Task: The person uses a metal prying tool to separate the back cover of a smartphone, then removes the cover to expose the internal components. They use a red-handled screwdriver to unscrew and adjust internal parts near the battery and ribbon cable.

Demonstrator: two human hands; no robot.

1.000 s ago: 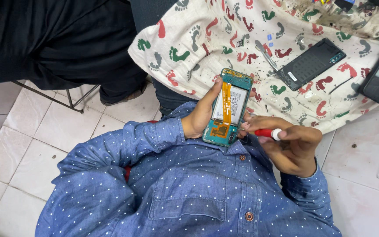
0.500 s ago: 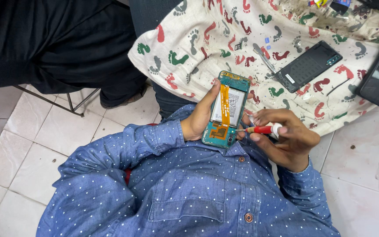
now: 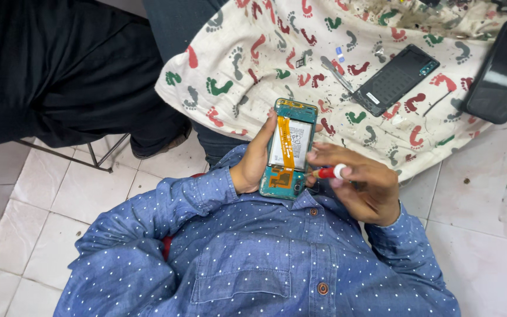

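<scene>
Left hand (image 3: 252,167) grips opened phone (image 3: 289,149), back off, over the lap. Right hand (image 3: 362,188) fingers closed on red-handled screwdriver (image 3: 327,172) at phone's lower right edge. Back cover (image 3: 395,80) on footprint cloth (image 3: 324,53).

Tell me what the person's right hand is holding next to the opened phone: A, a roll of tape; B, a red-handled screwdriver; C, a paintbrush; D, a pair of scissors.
B: the right hand pinches a small red-handled screwdriver with a white cap, its tip hidden against the edge of the opened phone held in the left hand.
</scene>
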